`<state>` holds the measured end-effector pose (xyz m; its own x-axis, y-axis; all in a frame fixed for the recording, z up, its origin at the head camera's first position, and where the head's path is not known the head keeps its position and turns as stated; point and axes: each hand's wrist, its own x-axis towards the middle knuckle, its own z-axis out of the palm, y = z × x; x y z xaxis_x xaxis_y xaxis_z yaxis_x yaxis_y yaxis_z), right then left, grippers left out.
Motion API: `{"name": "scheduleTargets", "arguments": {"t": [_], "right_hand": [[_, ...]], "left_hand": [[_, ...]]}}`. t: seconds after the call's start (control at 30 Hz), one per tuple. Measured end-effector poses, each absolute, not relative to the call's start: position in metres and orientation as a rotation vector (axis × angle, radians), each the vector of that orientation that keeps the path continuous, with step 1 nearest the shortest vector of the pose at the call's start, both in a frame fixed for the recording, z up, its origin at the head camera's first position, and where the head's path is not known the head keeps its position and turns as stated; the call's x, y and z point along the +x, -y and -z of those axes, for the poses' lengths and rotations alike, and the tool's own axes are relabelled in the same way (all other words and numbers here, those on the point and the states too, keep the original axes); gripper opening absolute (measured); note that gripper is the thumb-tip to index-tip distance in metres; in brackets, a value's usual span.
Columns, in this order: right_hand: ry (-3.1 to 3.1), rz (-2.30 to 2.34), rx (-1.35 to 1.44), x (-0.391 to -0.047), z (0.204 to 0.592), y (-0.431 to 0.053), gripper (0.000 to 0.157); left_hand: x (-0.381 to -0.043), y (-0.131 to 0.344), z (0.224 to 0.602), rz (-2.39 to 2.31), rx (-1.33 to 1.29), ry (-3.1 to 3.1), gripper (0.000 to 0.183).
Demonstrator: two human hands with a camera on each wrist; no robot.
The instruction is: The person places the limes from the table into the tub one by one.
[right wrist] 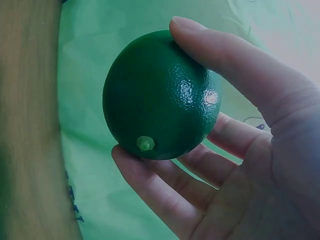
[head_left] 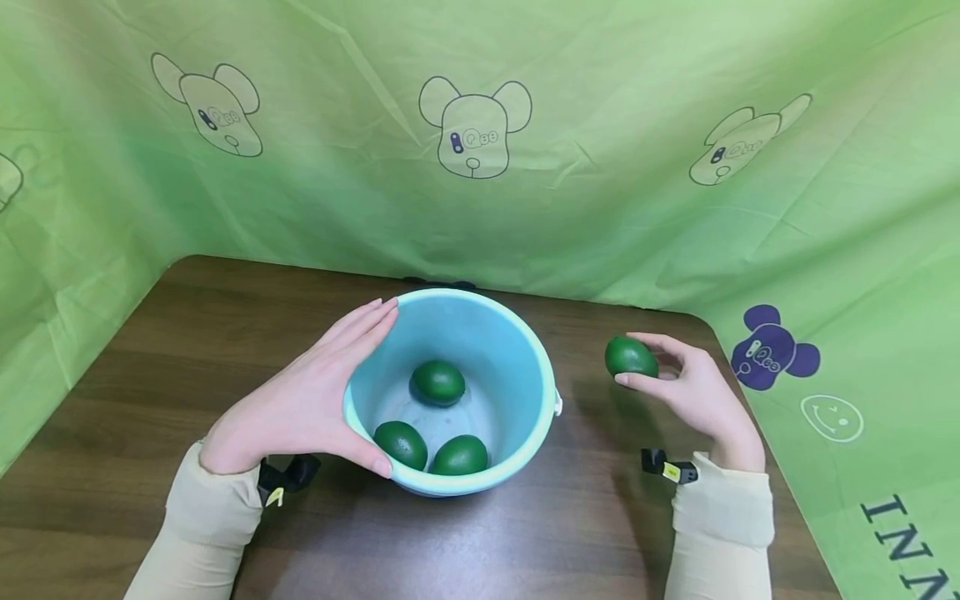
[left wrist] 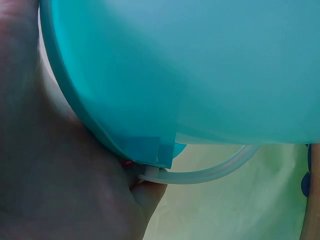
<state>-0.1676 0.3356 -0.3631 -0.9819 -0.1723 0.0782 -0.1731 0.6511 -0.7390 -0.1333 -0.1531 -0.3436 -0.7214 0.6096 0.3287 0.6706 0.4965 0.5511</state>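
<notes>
A light blue bucket stands on the table, its mouth facing up. Inside, on its floor, lie three dark green limes. My left hand grips the bucket's left side, thumb at the near rim and fingers at the far rim. The left wrist view has that palm against the bucket's outer wall, beside the pale handle. To the right of the bucket, my right hand pinches another lime between thumb and fingers. This lime is glossy, with a small pale stem nub, and is held over the table.
The brown wooden table ends at a green cloth backdrop printed with bear heads, which hangs behind it and along both sides. A small dark object shows at the table's back edge behind the bucket.
</notes>
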Motion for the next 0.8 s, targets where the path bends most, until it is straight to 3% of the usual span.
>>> {"name": "scheduleTargets", "arguments": {"t": [0.8], "right_hand": [[2.683,-1.292,0.309,-0.164,0.349,-0.307,0.063]], "left_hand": [[-0.133,0.153,0.345,1.037,-1.118,2.647,0.148]]}}
